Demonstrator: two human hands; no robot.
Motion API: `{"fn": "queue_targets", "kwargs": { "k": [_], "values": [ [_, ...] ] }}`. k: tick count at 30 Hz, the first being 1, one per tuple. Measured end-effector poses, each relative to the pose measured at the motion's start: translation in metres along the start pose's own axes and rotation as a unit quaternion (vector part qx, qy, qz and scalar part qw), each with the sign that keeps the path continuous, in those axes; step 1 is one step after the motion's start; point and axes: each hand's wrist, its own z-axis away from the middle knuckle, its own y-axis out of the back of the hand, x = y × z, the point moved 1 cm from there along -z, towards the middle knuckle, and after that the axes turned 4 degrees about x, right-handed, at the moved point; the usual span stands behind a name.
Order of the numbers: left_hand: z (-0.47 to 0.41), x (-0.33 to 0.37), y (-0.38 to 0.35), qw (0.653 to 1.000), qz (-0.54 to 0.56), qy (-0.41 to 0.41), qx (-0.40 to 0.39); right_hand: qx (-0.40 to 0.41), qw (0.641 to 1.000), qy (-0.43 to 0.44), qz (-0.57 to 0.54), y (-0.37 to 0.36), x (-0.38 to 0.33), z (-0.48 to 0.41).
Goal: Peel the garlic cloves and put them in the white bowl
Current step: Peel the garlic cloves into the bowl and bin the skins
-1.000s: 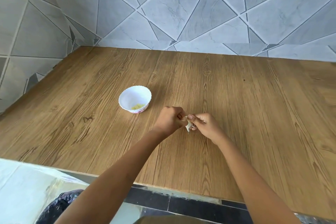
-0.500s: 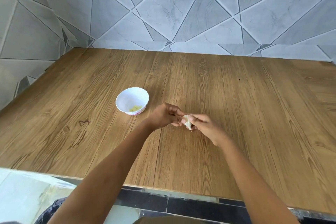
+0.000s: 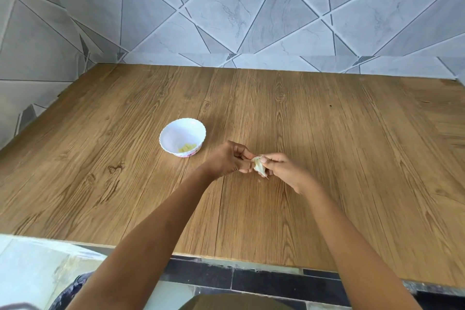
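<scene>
Though the left hand [image 3: 227, 160] turned, right hand [image 3: 281, 168] still pinches the clove [image 3: 259, 168].

Wooden bench [image 3: 339, 148], grain running toward the viewer; grey marbled tile wall [image 3: 251, 7] behind and to the left. White bowl [image 3: 168, 136] with scalloped rim stands upright on the bench, left of centre. A few pale yellow peeled cloves [image 3: 187, 148] lie at its near inner side.

Both hands meet just right of the bowl, apart from it. Left hand [image 3: 225, 161] has its fingers curled, tips against a garlic clove [image 3: 259, 168]. Right hand [image 3: 283, 170] pinches the same clove from the other side, thumb on top. Clove is whitish, papery skin hanging loose at its lower end. Whether the hands touch the bench cannot be told. Both forearms bare.
</scene>
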Motion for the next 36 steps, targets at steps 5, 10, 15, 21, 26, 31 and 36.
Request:
{"fn": "queue_targets", "kwargs": {
  "k": [5,10,15,21,26,31,36],
  "values": [
    [0.000,0.001,0.002,1.000,-0.002,0.016,0.001,-0.014,1.000,-0.001,0.005,0.000,-0.007,0.003],
    [-0.001,-0.001,0.000,0.998,-0.022,0.037,0.042,-0.001,0.999,0.000,0.041,-0.004,-0.015,0.004],
    [0.000,-0.004,-0.002,0.994,-0.027,0.058,0.092,0.017,0.998,0.008,0.054,-0.007,-0.021,0.004],
    [0.002,-0.001,-0.008,0.987,-0.028,0.054,0.148,0.030,0.999,-0.014,0.026,-0.008,-0.019,-0.001],
    [0.001,0.005,-0.015,0.980,-0.051,0.035,0.188,0.028,0.999,0.006,-0.035,-0.005,-0.015,0.000],
    [0.001,0.004,-0.004,0.986,0.051,0.072,0.141,0.013,0.997,0.033,0.067,0.008,-0.017,-0.005],
    [0.000,0.005,0.002,0.975,0.128,0.098,0.150,0.134,0.946,0.138,0.263,0.010,-0.005,-0.024]
  ]
}}
